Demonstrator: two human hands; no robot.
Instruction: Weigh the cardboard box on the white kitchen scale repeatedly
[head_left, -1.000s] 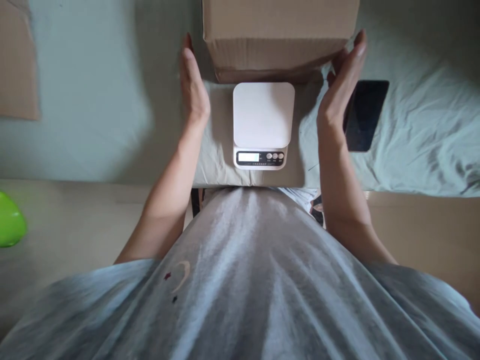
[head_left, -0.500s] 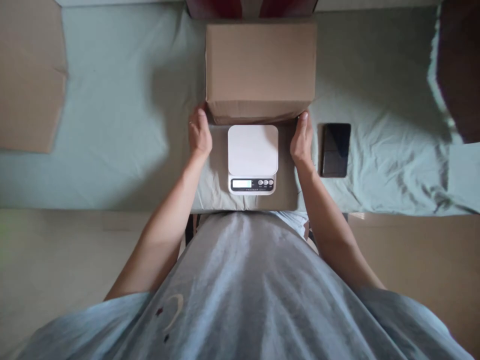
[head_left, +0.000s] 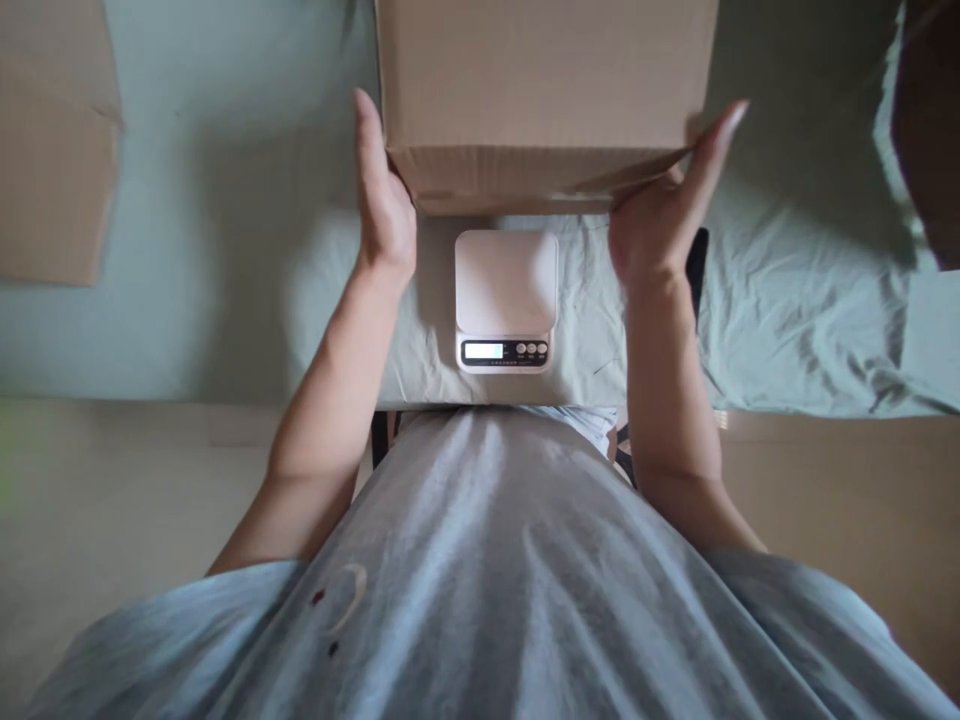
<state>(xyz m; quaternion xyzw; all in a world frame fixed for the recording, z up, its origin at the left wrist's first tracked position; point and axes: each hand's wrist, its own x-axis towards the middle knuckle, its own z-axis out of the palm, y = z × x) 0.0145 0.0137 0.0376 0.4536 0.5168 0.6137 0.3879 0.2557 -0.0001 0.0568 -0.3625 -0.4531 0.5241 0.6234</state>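
Note:
A large closed cardboard box (head_left: pixel 544 80) is held up off the table between my two hands, its far part cut off by the top of the picture. My left hand (head_left: pixel 384 195) grips its lower left edge, thumb along the side and the other fingers hidden beneath. At the lower right corner my right hand (head_left: pixel 660 215) supports it from below, thumb pointing outward and fingertips out of sight. A white kitchen scale (head_left: pixel 506 285) with a lit display lies nearer to me than the box, between my wrists, its bare platform partly in shadow.
A pale green cloth (head_left: pixel 247 330) covers the table, wrinkled at the right. The dark phone (head_left: pixel 699 265) is mostly hidden behind my right wrist. A cardboard piece (head_left: pixel 56 190) lies at the far left, and a dark brown object (head_left: pixel 930 130) stands at the right edge.
The box has risen toward the camera and looks larger. Both hands have gone up with it, and the right hand and wrist now cover most of the phone.

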